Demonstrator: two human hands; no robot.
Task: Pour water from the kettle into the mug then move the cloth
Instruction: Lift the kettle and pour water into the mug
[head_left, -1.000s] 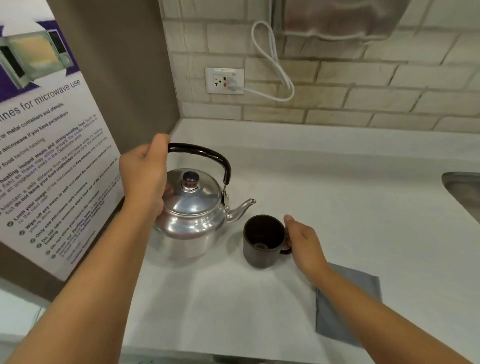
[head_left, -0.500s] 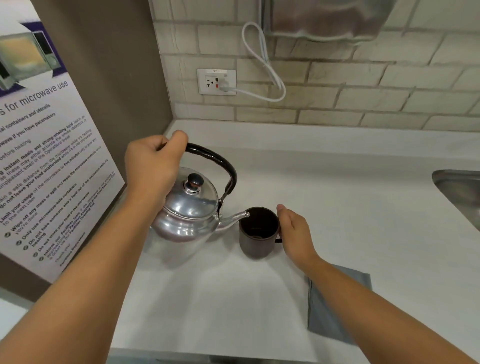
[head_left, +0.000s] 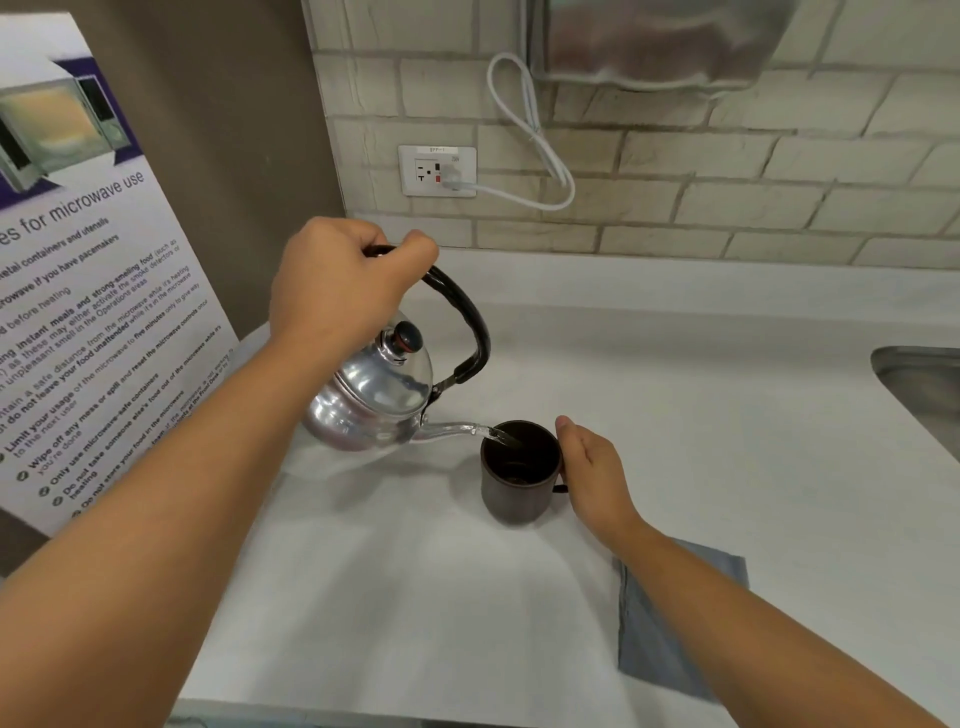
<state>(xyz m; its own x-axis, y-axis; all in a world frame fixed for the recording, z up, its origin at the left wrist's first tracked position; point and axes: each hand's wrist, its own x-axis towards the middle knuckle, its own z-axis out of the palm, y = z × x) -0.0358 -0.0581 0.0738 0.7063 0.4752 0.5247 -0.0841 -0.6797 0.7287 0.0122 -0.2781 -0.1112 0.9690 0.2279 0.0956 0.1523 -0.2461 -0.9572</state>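
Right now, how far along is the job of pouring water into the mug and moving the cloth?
Done: the left hand has the kettle lifted and tipped. In hand: water runs from the spout into the dark mug, which the right hand steadies at the handle side. Left: finishing the pour, then moving the grey cloth, which lies flat on the counter.

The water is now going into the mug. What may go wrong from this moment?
1. The stream leaves the kettle spout right at the near rim of the mug, so a small wobble may send water onto the counter.
2. The right hand lies against the mug's side, close to the stream; if the water is hot, a splash may reach it.
3. The cloth lies under the right forearm, so spilled water may wet it.
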